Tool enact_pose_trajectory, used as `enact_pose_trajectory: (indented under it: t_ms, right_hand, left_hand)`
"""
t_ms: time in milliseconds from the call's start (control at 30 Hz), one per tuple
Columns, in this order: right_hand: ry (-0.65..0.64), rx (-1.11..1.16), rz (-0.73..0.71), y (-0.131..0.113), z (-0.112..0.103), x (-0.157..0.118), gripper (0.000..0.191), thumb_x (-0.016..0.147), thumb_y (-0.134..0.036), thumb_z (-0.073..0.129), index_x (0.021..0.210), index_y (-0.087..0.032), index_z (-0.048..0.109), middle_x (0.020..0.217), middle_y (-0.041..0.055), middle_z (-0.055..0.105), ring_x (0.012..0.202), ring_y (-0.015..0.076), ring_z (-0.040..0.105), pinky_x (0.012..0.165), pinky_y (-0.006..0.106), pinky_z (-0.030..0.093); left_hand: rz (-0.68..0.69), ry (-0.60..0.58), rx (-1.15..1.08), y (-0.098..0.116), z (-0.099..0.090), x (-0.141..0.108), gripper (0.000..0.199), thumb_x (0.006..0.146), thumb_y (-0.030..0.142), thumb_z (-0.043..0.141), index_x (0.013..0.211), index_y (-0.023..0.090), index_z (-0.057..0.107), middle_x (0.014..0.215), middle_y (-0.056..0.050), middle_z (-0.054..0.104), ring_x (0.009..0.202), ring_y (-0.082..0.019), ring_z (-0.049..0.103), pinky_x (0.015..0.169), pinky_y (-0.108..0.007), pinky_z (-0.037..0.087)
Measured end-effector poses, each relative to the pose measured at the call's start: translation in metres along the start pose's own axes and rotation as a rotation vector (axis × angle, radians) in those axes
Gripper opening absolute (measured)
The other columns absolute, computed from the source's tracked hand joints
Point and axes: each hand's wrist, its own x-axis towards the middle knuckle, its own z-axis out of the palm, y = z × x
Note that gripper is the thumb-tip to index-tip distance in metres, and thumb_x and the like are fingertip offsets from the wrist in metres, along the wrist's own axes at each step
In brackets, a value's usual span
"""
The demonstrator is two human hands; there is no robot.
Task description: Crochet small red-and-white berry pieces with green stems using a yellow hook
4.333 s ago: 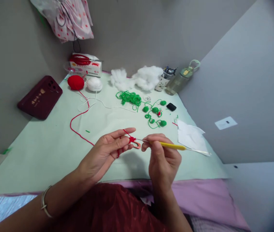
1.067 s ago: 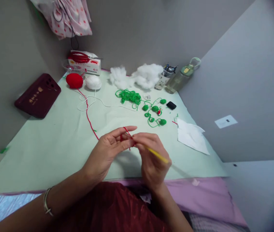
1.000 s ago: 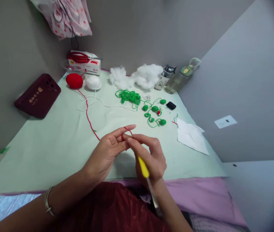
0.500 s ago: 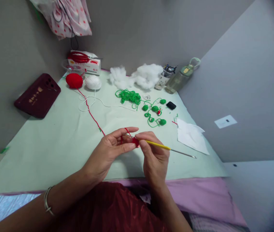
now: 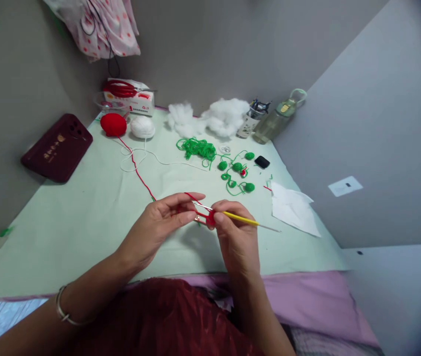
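My right hand [image 5: 238,237] pinches a yellow-handled crochet hook [image 5: 240,218] together with a small red crocheted piece [image 5: 210,220]. One thin metal end of the hook reaches left towards my other fingers; the other end sticks out to the right. My left hand [image 5: 154,222] is closed, thumb against fingers, on red yarn [image 5: 202,214] stretched between the hands. A strand also passes over its raised index finger. Something small and pale shows by the left thumb, too small to name. From the red yarn ball [image 5: 113,124] at the back left, a strand runs to my left hand.
Behind the hands lie a white yarn ball [image 5: 142,127], tangled green yarn [image 5: 197,148], several green crocheted balls [image 5: 237,167] and white stuffing [image 5: 227,117]. A phone [image 5: 58,148] leans at left. A bottle [image 5: 279,118], pen cup [image 5: 250,123] and white paper [image 5: 294,207] are at right.
My left hand has shifted left, away from the right, and red yarn now spans the gap. The red piece now sits at my right fingertips. The hook has moved left.
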Motion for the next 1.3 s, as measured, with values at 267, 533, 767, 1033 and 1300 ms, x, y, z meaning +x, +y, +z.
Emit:
enact_pose_trajectory:
  t_ms: [267,533,767,1033,1300]
  right_hand:
    - [0.002,-0.084,-0.036,-0.001,0.003,-0.004,0.007,0.083,-0.028,0.085,0.085,-0.024,0.079,0.077,-0.0015,0.072,0.068,0.0127,0.066,0.066,0.027,0.054]
    - [0.063,-0.009,-0.015,0.001,0.007,-0.003,0.011,0.077,-0.028,0.088,0.082,-0.024,0.078,0.075,-0.0019,0.073,0.063,0.0111,0.064,0.061,0.025,0.054]
    - [0.126,0.096,0.013,0.001,0.008,0.003,0.016,0.074,-0.029,0.087,0.081,-0.024,0.074,0.07,-0.0039,0.069,0.058,0.0098,0.06,0.057,0.024,0.051]
    - [0.221,-0.016,-0.032,0.0,0.008,0.001,0.016,0.072,-0.027,0.087,0.079,-0.023,0.074,0.074,-0.0024,0.071,0.065,0.0118,0.061,0.061,0.025,0.051]
    - [0.215,-0.047,-0.042,0.004,0.01,-0.003,0.012,0.074,-0.026,0.088,0.08,-0.023,0.077,0.077,-0.0013,0.073,0.071,0.0133,0.064,0.065,0.026,0.052]
  left_hand:
    - [0.032,-0.017,-0.036,0.005,0.004,-0.006,0.024,0.088,0.026,0.079,0.112,0.026,0.083,0.095,-0.003,0.075,0.096,-0.018,0.066,0.094,-0.03,0.049]
    - [0.006,-0.098,0.015,-0.002,0.008,-0.004,0.031,0.087,0.028,0.083,0.118,0.025,0.08,0.086,0.001,0.069,0.084,-0.016,0.065,0.088,-0.029,0.051]
    - [0.042,-0.127,0.092,0.002,0.008,-0.007,0.018,0.089,0.023,0.078,0.106,0.023,0.081,0.08,0.002,0.064,0.08,-0.015,0.06,0.085,-0.029,0.05]
    - [0.121,0.019,0.115,-0.003,0.008,-0.01,0.028,0.082,0.023,0.086,0.11,0.027,0.08,0.107,-0.002,0.074,0.109,-0.022,0.066,0.101,-0.034,0.049]
    - [0.139,0.062,0.034,-0.005,0.016,-0.008,0.029,0.086,0.027,0.084,0.115,0.026,0.08,0.086,0.001,0.069,0.088,-0.016,0.065,0.089,-0.029,0.052]
